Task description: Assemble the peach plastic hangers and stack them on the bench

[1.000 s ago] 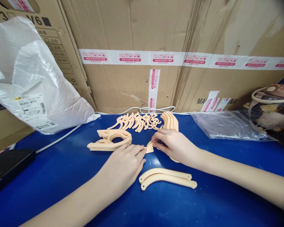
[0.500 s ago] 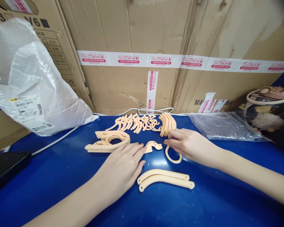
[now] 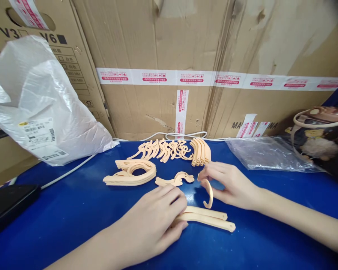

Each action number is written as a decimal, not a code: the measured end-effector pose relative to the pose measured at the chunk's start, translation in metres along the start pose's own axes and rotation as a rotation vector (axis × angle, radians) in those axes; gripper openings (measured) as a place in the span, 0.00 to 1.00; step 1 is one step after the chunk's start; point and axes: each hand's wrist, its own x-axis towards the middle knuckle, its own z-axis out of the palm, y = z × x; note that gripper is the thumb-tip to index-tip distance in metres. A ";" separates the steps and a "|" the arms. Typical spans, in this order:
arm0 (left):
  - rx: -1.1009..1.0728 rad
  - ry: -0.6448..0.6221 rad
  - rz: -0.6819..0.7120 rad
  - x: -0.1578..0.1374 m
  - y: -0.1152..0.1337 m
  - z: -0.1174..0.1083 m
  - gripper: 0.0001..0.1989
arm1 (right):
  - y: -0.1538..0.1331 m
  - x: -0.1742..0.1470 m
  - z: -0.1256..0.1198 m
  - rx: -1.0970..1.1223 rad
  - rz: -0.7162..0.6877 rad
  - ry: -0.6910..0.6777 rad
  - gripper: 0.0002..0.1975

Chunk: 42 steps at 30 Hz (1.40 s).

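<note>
My right hand [image 3: 226, 183] pinches a beige hook [image 3: 210, 197] by its upper end, with the curved part hanging below the fingers. My left hand [image 3: 160, 215] is closed over the left ends of two long curved beige arms [image 3: 211, 220], which look like folding-hanger parts. Its fingertips hide those ends. Just behind the left hand lies another beige hooked part [image 3: 182, 178] beside a short curved piece [image 3: 164, 181]. A stack of wider beige parts with a round opening [image 3: 132, 180] rests further left.
Behind the hands lie a row of small beige hooks [image 3: 163, 150] and a fanned group of curved arms [image 3: 200, 152]. A white plastic bag [image 3: 45, 101] and a black phone-like object [image 3: 12, 208] are left. Clear plastic [image 3: 267, 153] and a dark bag [image 3: 317, 138] lie right, before cardboard boxes [image 3: 146, 108].
My left hand has come nearer, from the parts behind onto the two curved arms. My right hand has lifted and turned the hook, moving slightly nearer. The camera view has shifted slightly.
</note>
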 end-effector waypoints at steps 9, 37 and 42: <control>0.047 0.096 0.059 0.002 0.002 0.009 0.03 | -0.019 0.001 0.022 0.900 0.485 0.000 0.12; 0.039 0.075 -0.265 -0.003 0.005 -0.007 0.08 | -0.012 0.002 0.023 1.146 0.503 0.007 0.10; 0.012 -0.003 -0.270 -0.001 0.006 -0.004 0.09 | -0.011 0.001 0.026 1.190 0.490 0.011 0.12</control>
